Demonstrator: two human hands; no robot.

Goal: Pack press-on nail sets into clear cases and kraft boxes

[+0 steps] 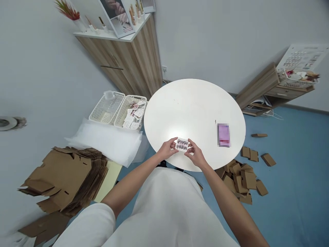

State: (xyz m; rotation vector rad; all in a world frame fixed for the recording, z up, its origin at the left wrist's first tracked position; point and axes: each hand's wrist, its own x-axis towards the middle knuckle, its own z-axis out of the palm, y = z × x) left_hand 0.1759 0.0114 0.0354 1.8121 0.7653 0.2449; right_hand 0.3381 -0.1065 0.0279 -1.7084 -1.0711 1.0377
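A small clear case [182,144] with two rows of dark patterned nail tips is held over the near edge of the round white table [192,103]. My left hand [167,149] pinches its left side between thumb and fingers. On the opposite side, my right hand [195,154] grips the case's right edge in the same way. A purple packet [224,135], blurred in the picture, lies on the table to the right of my hands.
Two white baskets [131,112], one with cards, stand left of the table. Flattened cardboard [64,175] is stacked at the lower left. Small brown boxes [240,178] are piled on the floor at the right. A wooden cabinet [123,61] stands behind.
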